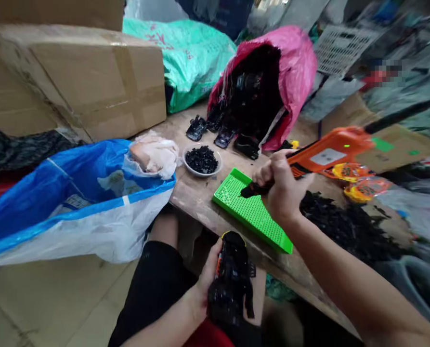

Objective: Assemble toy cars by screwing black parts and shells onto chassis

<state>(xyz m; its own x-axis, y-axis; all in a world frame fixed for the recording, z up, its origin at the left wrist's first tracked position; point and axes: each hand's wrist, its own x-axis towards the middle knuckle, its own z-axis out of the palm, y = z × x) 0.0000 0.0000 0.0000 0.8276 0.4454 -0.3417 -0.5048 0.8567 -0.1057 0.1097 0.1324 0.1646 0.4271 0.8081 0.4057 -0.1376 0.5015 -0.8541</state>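
Note:
My left hand [206, 275] is wrapped round a black plastic toy car body [229, 279] with yellow and orange parts, low over my lap. My right hand [281, 185] grips an orange and black power screwdriver [332, 153], its dark tip pointing left over a green perforated tray [247, 207]. The tray lies at the table's front edge. Behind it stands a white bowl [219, 166] of small black pieces. More black car bodies [196, 128] lie on the table before the mouth of a pink sack [299, 72].
A blue and white sack [92, 226] hangs open at the left, cardboard boxes [99, 86] behind it. A green sack [196, 58] stands at the back. At the right are a black heap of pieces [345, 226] and yellow-orange parts [362, 189].

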